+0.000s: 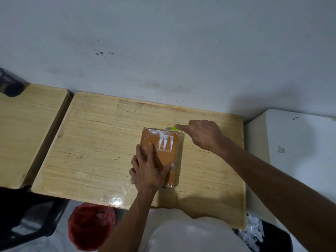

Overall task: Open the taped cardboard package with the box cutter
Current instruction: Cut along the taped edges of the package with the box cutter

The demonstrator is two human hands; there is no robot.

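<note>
Just beyond left fingers (151, 151): package (164, 142).

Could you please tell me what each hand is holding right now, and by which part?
The right hand grips the box cutter by its handle. The left hand holds nothing, pressing flat on the package.

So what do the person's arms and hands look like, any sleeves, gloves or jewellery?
Both forearms are bare up to the frame edge, with no sleeves showing. The left hand and right hand wear no gloves, and no rings, watch or bracelets show. A white garment covers the torso.
</note>
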